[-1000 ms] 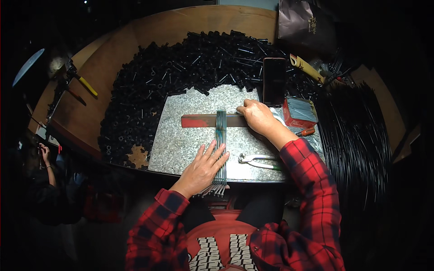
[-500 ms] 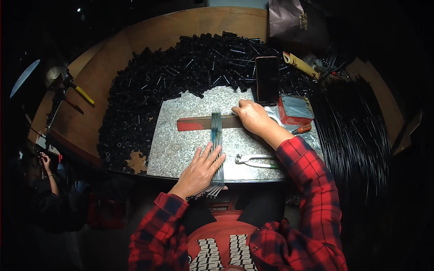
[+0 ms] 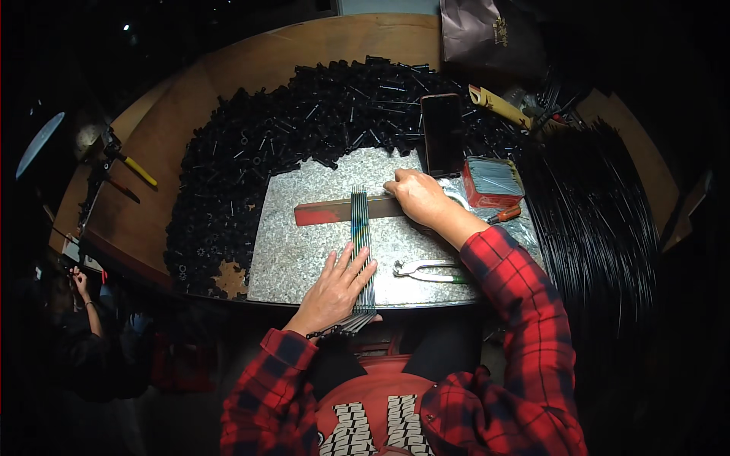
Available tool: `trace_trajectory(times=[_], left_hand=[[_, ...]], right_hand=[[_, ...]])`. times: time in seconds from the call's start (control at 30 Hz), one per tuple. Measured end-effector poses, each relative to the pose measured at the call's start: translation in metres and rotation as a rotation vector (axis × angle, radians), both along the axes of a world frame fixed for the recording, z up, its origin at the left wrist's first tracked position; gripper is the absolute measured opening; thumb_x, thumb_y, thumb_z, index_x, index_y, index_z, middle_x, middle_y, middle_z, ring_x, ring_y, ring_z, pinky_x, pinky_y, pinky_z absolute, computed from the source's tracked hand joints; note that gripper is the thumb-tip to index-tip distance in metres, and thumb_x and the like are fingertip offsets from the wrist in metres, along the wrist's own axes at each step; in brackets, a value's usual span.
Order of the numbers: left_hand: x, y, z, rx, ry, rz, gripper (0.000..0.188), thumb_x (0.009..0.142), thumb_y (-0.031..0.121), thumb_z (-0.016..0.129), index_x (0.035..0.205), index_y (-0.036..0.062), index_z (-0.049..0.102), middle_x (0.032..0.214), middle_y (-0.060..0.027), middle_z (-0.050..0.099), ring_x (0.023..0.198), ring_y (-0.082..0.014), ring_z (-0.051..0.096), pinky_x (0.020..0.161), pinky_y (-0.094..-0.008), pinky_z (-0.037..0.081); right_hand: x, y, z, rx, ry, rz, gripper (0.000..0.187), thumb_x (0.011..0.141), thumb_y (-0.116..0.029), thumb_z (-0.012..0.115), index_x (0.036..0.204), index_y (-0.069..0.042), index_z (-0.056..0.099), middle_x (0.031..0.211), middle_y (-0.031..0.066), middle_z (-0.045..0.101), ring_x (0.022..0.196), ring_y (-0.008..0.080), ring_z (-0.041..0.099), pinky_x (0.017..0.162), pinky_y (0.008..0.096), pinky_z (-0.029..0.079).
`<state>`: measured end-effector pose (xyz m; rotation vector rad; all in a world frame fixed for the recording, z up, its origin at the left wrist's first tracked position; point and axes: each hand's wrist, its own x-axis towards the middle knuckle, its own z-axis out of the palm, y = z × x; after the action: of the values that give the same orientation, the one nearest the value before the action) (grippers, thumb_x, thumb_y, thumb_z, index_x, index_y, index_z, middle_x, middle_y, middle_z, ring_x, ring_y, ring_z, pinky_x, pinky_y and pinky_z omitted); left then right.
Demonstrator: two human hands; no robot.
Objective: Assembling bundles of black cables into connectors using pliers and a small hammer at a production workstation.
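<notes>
A flat row of thin dark metal rods (image 3: 360, 216) lies across a red-and-brown bar (image 3: 318, 213) on the speckled grey board (image 3: 281, 258). My left hand (image 3: 332, 291) rests flat on the rods' near part, fingers stretched and spread, its thumb tip showing just right of them. The rods' near ends fan out past the board's front edge, beside my wrist. At the bar's right end is my right hand (image 3: 418, 199), its fingers curled closed. What they hold, if anything, is hidden. Metal pincers (image 3: 426, 269) lie between my forearms.
Small black parts (image 3: 304, 114) are heaped behind the board. A phone (image 3: 442, 135), a red box of thin pale sticks (image 3: 493, 182) and an orange-handled tool (image 3: 505, 214) stand or lie at right, beside long black rods (image 3: 589, 213). Another person's hand (image 3: 80, 283) shows far left.
The whole view has shifted slightly. Both hands keep the same places on the rods and by the bar.
</notes>
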<state>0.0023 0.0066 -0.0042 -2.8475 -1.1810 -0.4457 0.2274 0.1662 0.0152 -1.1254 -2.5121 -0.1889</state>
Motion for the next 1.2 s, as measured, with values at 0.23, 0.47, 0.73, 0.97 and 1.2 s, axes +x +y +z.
trace_trajectory(times=[0.23,0.47,0.73,0.97,1.2], left_hand=[[0.001,-0.001,0.002,-0.03,-0.035,-0.005,0.072,0.082,0.049,0.059,0.135,0.0026,0.044,0.142,-0.0212,0.037,0.133,-0.0428,0.031,0.106,-0.0569,0.029],[-0.001,0.0,-0.001,-0.016,-0.002,-0.001,0.068,0.083,0.041,0.061,0.137,0.0035,0.042,0.143,-0.0209,0.036,0.134,-0.0432,0.031,0.106,-0.0568,0.029],[-0.001,0.0,-0.002,-0.031,-0.025,-0.001,0.063,0.085,0.035,0.059,0.137,0.004,0.041,0.144,-0.0203,0.035,0.135,-0.042,0.03,0.106,-0.0563,0.028],[0.002,-0.002,0.007,-0.046,-0.029,0.004,0.063,0.085,0.035,0.059,0.138,0.004,0.041,0.145,-0.02,0.035,0.135,-0.0411,0.029,0.108,-0.0551,0.027],[0.004,-0.005,0.011,-0.061,-0.058,0.011,0.058,0.086,0.025,0.057,0.138,0.0042,0.041,0.145,-0.0199,0.035,0.136,-0.0408,0.029,0.108,-0.0548,0.027]], right_hand=[[-0.004,0.002,-0.001,-0.018,0.012,0.013,0.022,0.082,-0.009,0.052,0.097,-0.007,0.068,0.085,0.0138,0.059,0.087,0.0305,0.062,0.075,0.0399,0.05],[-0.012,0.007,-0.002,0.022,0.038,0.051,0.017,0.081,-0.012,0.054,0.088,-0.005,0.067,0.083,0.0147,0.059,0.085,0.0311,0.062,0.072,0.0411,0.05],[-0.012,0.011,-0.001,0.079,0.037,0.076,0.014,0.079,-0.012,0.054,0.076,-0.004,0.066,0.082,0.015,0.059,0.083,0.0308,0.063,0.071,0.0413,0.052],[-0.016,0.012,-0.004,0.064,0.061,0.09,0.015,0.08,-0.012,0.054,0.081,-0.004,0.066,0.082,0.0154,0.059,0.085,0.0314,0.062,0.072,0.0411,0.051],[-0.023,0.01,-0.001,-0.067,0.227,0.192,0.023,0.081,-0.007,0.051,0.099,-0.005,0.066,0.091,0.015,0.058,0.089,0.032,0.061,0.075,0.0418,0.05]])
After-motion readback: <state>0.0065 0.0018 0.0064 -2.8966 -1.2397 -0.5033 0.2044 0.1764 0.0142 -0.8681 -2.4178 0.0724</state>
